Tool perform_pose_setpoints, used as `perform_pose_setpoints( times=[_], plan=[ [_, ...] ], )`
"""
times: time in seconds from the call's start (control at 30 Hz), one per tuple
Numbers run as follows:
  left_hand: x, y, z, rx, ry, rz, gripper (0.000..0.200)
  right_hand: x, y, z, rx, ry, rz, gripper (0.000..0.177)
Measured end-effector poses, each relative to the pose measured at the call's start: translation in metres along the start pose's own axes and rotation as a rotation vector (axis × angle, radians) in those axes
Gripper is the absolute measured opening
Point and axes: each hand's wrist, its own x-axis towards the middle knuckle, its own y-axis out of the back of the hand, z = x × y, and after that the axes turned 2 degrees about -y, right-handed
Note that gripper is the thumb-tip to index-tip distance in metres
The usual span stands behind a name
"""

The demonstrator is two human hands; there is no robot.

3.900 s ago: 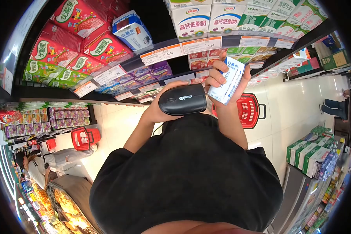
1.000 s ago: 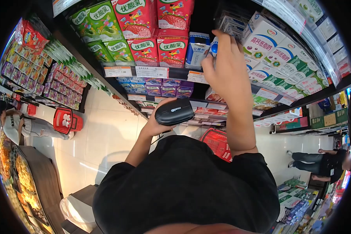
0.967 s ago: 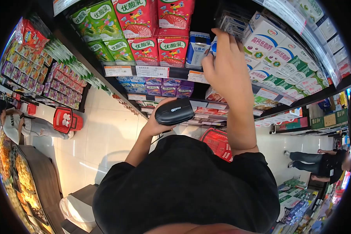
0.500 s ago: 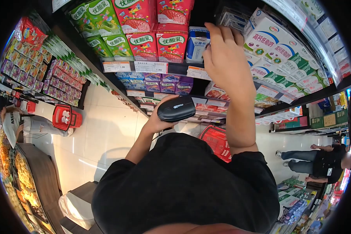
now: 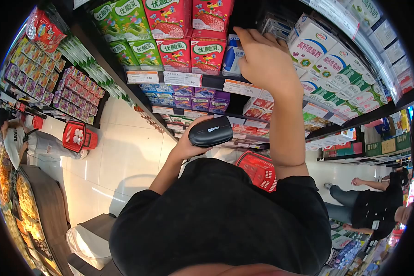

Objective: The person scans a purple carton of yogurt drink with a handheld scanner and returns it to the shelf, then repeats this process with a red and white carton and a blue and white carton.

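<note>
On the upper shelf, my right hand (image 5: 267, 60) reaches in with fingers curled over the top and right side of a blue-and-white drink carton (image 5: 233, 57). The thumb is hidden, and so is much of the carton. Pink strawberry drink cartons (image 5: 207, 50) stand just to its left, with green ones (image 5: 145, 53) farther along. Lower down, close to my chest, my left hand (image 5: 188, 143) is wrapped around a black rounded handheld device (image 5: 210, 132) with a small pale logo.
White milk boxes (image 5: 310, 43) fill the shelf to the right. Price labels (image 5: 183, 78) line the shelf edge. A red shopping basket (image 5: 257, 168) is below, between me and the shelf. One person (image 5: 372, 202) is at the right; another (image 5: 46, 145) is at the left by a red basket (image 5: 80, 137).
My right hand has shifted left over the blue-and-white carton and covers more of it. The left hand still holds the black device. The person on the right has moved lower in view.
</note>
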Motion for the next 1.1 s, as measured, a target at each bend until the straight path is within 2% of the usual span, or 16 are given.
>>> perform_pose_setpoints(
  times=[0.17, 0.23, 0.33, 0.5, 0.6, 0.67, 0.73, 0.83, 0.93, 1.0, 1.1],
  plan=[
    [0.001, 0.001, -0.005, 0.061, -0.054, -0.024, 0.087, 0.005, 0.001, 0.005, -0.034, 0.004, -0.08, 0.05],
    [0.002, 0.001, -0.006, 0.11, -0.088, -0.032, 0.087, 0.003, -0.001, 0.02, 0.13, 0.132, -0.102, 0.048],
    [0.002, 0.001, -0.008, 0.033, -0.036, -0.026, 0.087, 0.005, -0.006, 0.025, 0.294, 0.137, -0.122, 0.045],
    [0.006, 0.001, -0.007, 0.113, -0.104, -0.034, 0.089, 0.005, -0.009, 0.024, 0.396, 0.122, -0.108, 0.046],
    [0.007, 0.0, -0.006, 0.021, -0.013, -0.03, 0.089, 0.005, -0.011, 0.023, 0.415, 0.124, -0.116, 0.047],
    [0.009, -0.001, -0.005, 0.04, -0.024, -0.033, 0.089, 0.008, -0.011, 0.025, 0.404, 0.139, -0.116, 0.047],
    [0.01, -0.001, -0.005, 0.062, -0.036, -0.037, 0.088, 0.014, -0.006, 0.028, 0.406, 0.092, -0.3, 0.045],
    [0.014, -0.002, -0.005, 0.081, -0.086, -0.042, 0.088, 0.014, -0.009, 0.032, 0.432, 0.158, -0.193, 0.045],
    [0.018, -0.001, -0.006, 0.066, -0.058, -0.046, 0.088, 0.01, 0.002, 0.027, 0.477, 0.125, -0.148, 0.046],
    [0.019, 0.0, -0.006, 0.167, -0.136, -0.038, 0.088, 0.006, 0.011, 0.024, 0.513, 0.15, -0.082, 0.048],
    [0.02, 0.003, -0.005, 0.123, -0.089, -0.055, 0.089, -0.006, 0.046, 0.017, 0.511, 0.168, 0.04, 0.05]
  ],
)
